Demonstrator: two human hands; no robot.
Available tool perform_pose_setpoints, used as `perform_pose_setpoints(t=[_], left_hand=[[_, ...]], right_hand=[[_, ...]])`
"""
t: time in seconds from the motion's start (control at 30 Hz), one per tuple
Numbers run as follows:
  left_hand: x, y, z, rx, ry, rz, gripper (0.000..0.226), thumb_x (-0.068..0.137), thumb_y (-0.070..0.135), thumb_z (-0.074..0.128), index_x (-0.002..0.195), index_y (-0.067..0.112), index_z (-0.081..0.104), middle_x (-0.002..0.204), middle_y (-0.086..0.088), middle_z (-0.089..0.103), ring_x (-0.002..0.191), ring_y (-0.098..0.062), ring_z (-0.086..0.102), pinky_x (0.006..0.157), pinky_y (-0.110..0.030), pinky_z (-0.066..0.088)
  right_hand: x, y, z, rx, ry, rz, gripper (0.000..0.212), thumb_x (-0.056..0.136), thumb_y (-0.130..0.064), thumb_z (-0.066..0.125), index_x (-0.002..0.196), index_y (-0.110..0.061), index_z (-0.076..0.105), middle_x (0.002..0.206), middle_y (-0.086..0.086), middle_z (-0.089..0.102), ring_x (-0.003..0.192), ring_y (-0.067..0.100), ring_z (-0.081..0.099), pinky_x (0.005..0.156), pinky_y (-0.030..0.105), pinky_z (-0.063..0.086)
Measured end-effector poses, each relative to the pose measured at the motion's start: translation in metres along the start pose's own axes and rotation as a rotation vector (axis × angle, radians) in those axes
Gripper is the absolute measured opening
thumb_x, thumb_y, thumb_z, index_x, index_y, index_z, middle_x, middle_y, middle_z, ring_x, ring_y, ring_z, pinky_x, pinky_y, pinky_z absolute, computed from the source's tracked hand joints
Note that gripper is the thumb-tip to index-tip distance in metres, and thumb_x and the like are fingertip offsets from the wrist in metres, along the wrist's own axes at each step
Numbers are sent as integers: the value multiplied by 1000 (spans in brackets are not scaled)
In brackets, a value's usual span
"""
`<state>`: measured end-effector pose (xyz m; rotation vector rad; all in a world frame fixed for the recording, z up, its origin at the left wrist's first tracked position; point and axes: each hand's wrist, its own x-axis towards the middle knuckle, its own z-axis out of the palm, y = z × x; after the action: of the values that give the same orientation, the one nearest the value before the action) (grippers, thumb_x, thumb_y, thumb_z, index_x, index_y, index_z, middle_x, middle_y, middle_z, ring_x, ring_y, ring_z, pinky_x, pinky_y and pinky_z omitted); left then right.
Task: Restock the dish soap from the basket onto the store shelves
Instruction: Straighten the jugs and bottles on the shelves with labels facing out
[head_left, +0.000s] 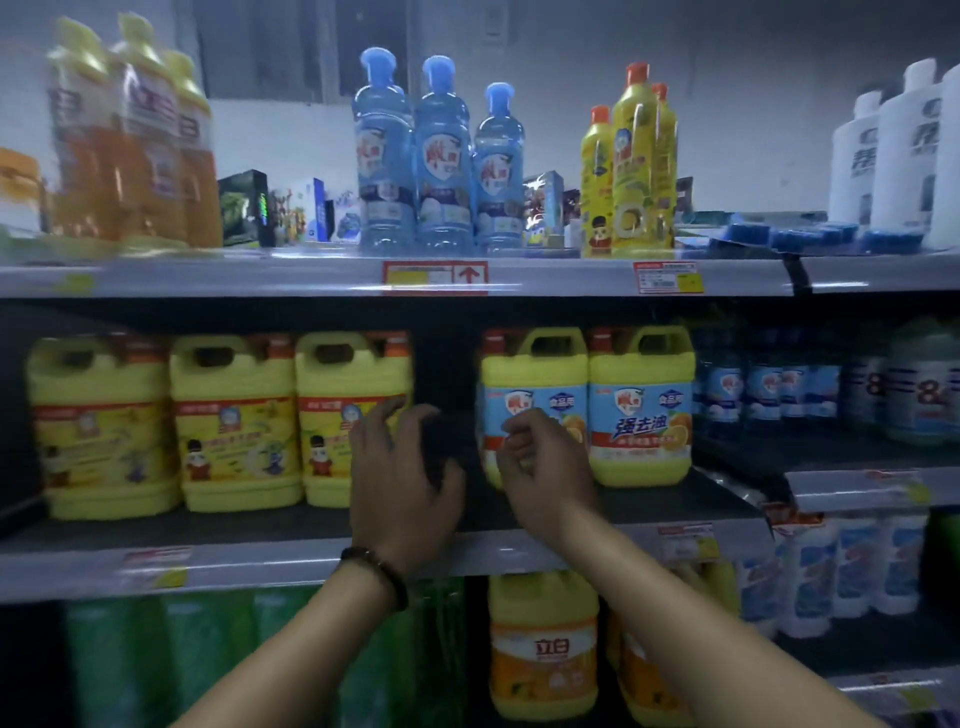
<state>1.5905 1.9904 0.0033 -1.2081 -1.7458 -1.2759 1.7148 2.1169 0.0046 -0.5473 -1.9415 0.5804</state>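
Yellow dish soap jugs stand in a row on the middle shelf (260, 564): three with yellow labels (236, 421) on the left, two with blue labels (641, 405) on the right, and a dark gap between the groups. My left hand (402, 478) hovers in front of that gap, fingers curled and apart, empty. My right hand (540, 462) is beside it, fingers loosely curled, in front of the nearest blue-label jug (530, 374); I cannot tell if it touches it. The basket is out of view.
The top shelf (311, 278) carries orange bottles (135, 145), three blue bottles (436, 161), slim yellow bottles (628, 166) and white bottles (898, 150). Below stand green bottles (208, 660) and an orange jug (543, 649). More blue and white bottles fill the right-hand shelves (852, 488).
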Motion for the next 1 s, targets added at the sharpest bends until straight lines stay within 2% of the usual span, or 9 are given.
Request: perform_pose_setpoints(t=[0.1, 0.23, 0.3, 0.4, 0.5, 0.6, 0.77, 0.87, 1.0], left_hand=[[1, -38, -33, 61, -15, -164, 62, 79, 19, 80, 136, 19, 57, 145, -16, 40, 136, -37, 37, 111, -44, 34], [3, -71, -52, -44, -201, -284, 79, 78, 33, 75, 150, 28, 45, 154, -5, 29, 140, -38, 37, 112, -53, 46], [7, -82, -56, -119, -276, -341, 85, 80, 34, 75, 156, 29, 38, 158, -1, 23, 138, -36, 46, 111, -53, 49], [12, -91, -58, -179, -351, -382, 91, 88, 24, 80, 162, 25, 27, 163, 4, 16, 139, -29, 47, 112, -46, 49], [15, -98, -58, -188, -380, -381, 95, 87, 25, 82, 163, 24, 24, 162, 0, 20, 138, -25, 45, 111, -37, 45], [16, -101, -60, -207, -404, -385, 102, 82, 25, 86, 163, 24, 25, 158, -1, 29, 135, -21, 44, 110, -35, 43], [19, -110, -60, -270, -416, -322, 105, 61, 54, 92, 152, 39, 41, 142, 12, 58, 129, -11, 56, 110, -44, 51], [19, -111, -59, -338, -424, -304, 91, 62, 53, 93, 141, 43, 50, 129, 21, 68, 120, -4, 65, 102, -40, 57], [21, -112, -60, -418, -404, -355, 98, 57, 60, 91, 139, 30, 46, 126, 16, 69, 112, -1, 69, 97, -37, 60]], right_hand=[[8, -31, 34, 132, -173, 89, 32, 101, -19, 71, 132, -18, 60, 115, 0, 66, 97, 9, 65, 82, 23, 51], [24, -56, 69, 233, -283, 228, 68, 101, -24, 73, 160, -17, 39, 158, 9, 50, 141, 25, 53, 112, 41, 49], [31, -65, 78, 261, -309, 275, 79, 100, -22, 72, 166, -20, 28, 165, 9, 44, 149, 26, 46, 116, 42, 45], [38, -78, 83, 353, -360, 361, 83, 100, -6, 64, 169, -20, 22, 152, -1, 52, 137, 19, 52, 103, 34, 45], [44, -85, 90, 461, -357, 425, 67, 93, 4, 65, 154, -18, 45, 123, -7, 69, 112, 12, 65, 104, 41, 55], [42, -89, 92, 485, -354, 445, 48, 85, 0, 71, 128, -19, 62, 118, 2, 76, 113, 21, 72, 102, 47, 59], [27, -95, 89, 508, -368, 362, 29, 88, 0, 62, 112, -14, 73, 106, 5, 78, 101, 18, 73, 81, 32, 56], [11, -100, 99, 511, -314, 331, 30, 83, -5, 66, 109, -19, 71, 104, 5, 75, 90, 10, 74, 69, 24, 57], [2, -99, 110, 440, -256, 243, 42, 79, -15, 63, 118, -27, 71, 124, 8, 64, 107, 20, 68, 95, 40, 59]])
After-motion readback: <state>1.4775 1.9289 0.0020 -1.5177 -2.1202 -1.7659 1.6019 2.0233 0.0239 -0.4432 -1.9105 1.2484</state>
